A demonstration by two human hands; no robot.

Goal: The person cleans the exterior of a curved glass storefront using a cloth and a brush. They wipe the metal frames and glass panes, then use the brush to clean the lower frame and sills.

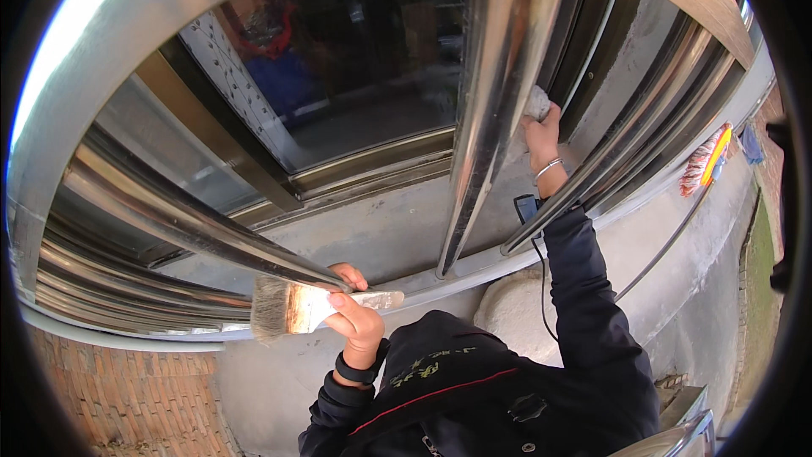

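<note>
My left hand (357,320) is closed around the handle of a wide paint brush (304,308), its grey bristles pointing left, and its fingers also wrap a metal bar of the window grille (209,228). Between two bars, my right hand (542,136) reaches through toward the window frame. It grips a whitish wad (538,103), whose material I cannot tell. Behind the grille is a sliding window with dark glass (380,63) and a bronze-coloured frame (374,158). A concrete sill (355,228) runs beneath it.
A small blue-and-black device (525,208) with a black cable lies by my right forearm. At the right, a mop-like brush (705,162) with an orange head and a long pole leans by the grille. Brick paving (139,393) is at lower left, and a metal rail (679,438) at lower right.
</note>
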